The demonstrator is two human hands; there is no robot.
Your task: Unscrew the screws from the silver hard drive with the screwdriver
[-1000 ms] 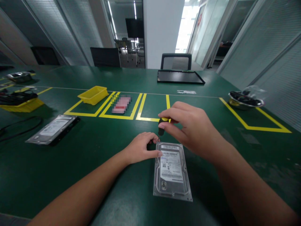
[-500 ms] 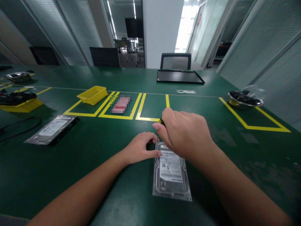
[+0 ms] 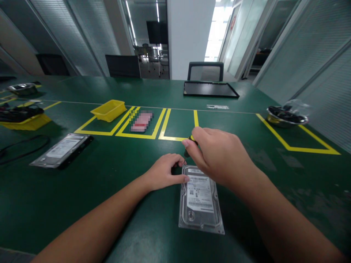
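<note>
A silver hard drive (image 3: 201, 201) with a white label lies flat on the green table, label up. My right hand (image 3: 222, 153) is closed around a yellow and black screwdriver (image 3: 187, 153), its thin shaft pointing down at the drive's far left corner. My palm hides most of the handle. At the drive's left edge is my left hand (image 3: 167, 171), with the thumb resting on the drive's top and the fingers curled by the same corner, near the screwdriver's tip. Thumb and fingers are apart.
Another hard drive (image 3: 61, 149) lies at the left, near a black cable (image 3: 24, 149). Farther back are a yellow tray (image 3: 108, 111), a pixelated pink item (image 3: 142, 121), a black-framed panel (image 3: 210, 90) and a metal bowl (image 3: 286, 117) holding dark items. Yellow tape marks the table.
My right hand has turned slightly and shifted a little to the right, showing more of the screwdriver. My left hand and the drive look nearly unchanged.
</note>
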